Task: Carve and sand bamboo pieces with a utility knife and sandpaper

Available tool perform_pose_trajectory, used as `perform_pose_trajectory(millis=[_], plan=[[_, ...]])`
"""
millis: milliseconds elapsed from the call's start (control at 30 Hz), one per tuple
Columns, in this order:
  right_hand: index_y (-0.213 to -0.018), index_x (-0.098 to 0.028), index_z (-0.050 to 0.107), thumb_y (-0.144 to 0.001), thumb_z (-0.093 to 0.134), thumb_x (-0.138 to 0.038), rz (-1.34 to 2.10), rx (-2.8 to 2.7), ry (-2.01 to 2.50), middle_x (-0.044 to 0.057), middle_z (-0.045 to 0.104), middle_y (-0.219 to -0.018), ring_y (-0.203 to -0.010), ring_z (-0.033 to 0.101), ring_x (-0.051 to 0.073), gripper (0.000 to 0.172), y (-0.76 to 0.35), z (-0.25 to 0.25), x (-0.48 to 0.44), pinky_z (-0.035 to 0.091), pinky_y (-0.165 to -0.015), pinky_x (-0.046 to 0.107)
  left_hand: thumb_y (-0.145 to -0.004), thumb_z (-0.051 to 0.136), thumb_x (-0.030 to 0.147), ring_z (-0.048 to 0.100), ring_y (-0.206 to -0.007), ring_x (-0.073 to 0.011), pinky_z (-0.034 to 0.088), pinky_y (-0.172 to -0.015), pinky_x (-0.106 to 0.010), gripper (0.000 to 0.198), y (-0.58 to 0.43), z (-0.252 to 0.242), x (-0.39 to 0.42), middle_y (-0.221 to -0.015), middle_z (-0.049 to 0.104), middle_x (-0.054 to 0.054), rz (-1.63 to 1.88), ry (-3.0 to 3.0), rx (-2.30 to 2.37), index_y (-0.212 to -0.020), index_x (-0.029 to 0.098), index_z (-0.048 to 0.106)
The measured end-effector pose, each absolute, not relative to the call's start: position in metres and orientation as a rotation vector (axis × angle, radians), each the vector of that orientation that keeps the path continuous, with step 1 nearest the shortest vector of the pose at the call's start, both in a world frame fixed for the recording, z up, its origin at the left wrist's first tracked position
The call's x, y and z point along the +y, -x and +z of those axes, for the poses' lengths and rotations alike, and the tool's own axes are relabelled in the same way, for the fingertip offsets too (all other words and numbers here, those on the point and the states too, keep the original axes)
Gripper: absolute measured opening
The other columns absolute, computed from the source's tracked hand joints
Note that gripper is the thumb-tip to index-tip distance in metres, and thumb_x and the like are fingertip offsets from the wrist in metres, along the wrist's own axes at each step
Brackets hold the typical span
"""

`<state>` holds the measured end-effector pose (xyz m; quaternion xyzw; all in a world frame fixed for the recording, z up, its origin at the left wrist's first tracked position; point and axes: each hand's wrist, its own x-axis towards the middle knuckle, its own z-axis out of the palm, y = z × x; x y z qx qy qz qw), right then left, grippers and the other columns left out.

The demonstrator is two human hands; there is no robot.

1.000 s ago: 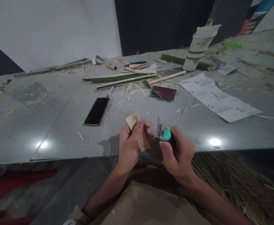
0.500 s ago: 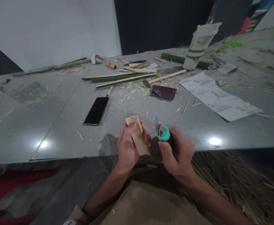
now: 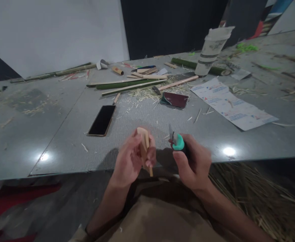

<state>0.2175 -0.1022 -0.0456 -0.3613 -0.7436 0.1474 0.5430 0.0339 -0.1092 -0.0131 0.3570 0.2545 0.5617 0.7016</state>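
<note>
Maroon pouch point(image 3: 175, 99), perhaps, beyond the knife point(image 3: 178, 143)

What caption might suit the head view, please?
At a littered table, left hand holds a pale piece, right hand a knife.

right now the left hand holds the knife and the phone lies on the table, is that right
Not the left hand: the head view shows the right hand holding the knife. The phone does lie on the table.

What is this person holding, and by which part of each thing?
The left hand holds a pale wooden piece around its middle, both ends sticking out; the right hand grips a knife by its handle.
</note>
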Motion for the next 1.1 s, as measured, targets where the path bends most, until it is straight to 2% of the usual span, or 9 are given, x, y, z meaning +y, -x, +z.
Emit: perform_pose_trajectory(millis=[100,267,467,767,1100], plan=[[-0.11,-0.023,0.065,-0.101,0.062,-0.032,0.296,-1.862,0.861,0.0,0.067,-0.082,-0.065,0.06,0.016,0.013,-0.219,-0.038,-0.099,0.048,-0.059,0.029,-0.084,0.086,0.052,0.045,-0.049,-0.0081,0.038,-0.046,-0.02,0.039,-0.024,-0.004,-0.116,-0.066,0.055,0.004,1.382,-1.025,0.706,-0.089,0.021,0.064],[-0.116,-0.022,0.063,-0.1,0.062,-0.03,0.23,-1.939,0.763,0.002,0.071,-0.085,-0.07,0.067,0.019,0.018,-0.216,-0.036,-0.096,0.051,-0.06,0.03,-0.07,0.099,0.026,0.046,-0.062,-0.01,0.04,-0.052,-0.02,0.038,-0.027,-0.007,-0.113,-0.073,0.053,0.004,1.395,-1.235,0.868,-0.084,0.022,0.063],[-0.116,-0.021,0.063,-0.1,0.062,-0.031,0.163,-1.955,0.769,0.002,0.068,-0.081,-0.068,0.064,0.019,0.019,-0.214,-0.044,-0.097,0.049,-0.059,0.032,-0.072,0.095,0.014,0.048,-0.064,-0.0107,0.04,-0.053,-0.019,0.036,-0.038,-0.017,-0.106,-0.074,0.055,0.004,1.467,-1.268,0.804,-0.078,0.022,0.06],[-0.116,-0.022,0.065,-0.098,0.064,-0.031,0.164,-1.945,0.758,0.003,0.07,-0.083,-0.07,0.066,0.02,0.02,-0.213,-0.046,-0.097,0.051,-0.061,0.032,-0.072,0.096,0.02,0.041,-0.058,-0.0096,0.033,-0.049,-0.02,0.033,-0.033,-0.028,-0.111,-0.071,0.053,0.004,1.546,-1.222,0.846,-0.079,0.022,0.064],[-0.12,-0.021,0.063,-0.098,0.069,-0.03,0.15,-1.924,0.741,0.005,0.073,-0.092,-0.078,0.069,0.021,0.025,-0.213,-0.049,-0.098,0.055,-0.067,0.033,-0.07,0.098,0.026,0.05,-0.059,-0.0094,0.043,-0.05,-0.018,0.028,-0.03,-0.03,-0.11,-0.07,0.062,0.002,1.447,-1.121,0.847,-0.076,0.02,0.07]])
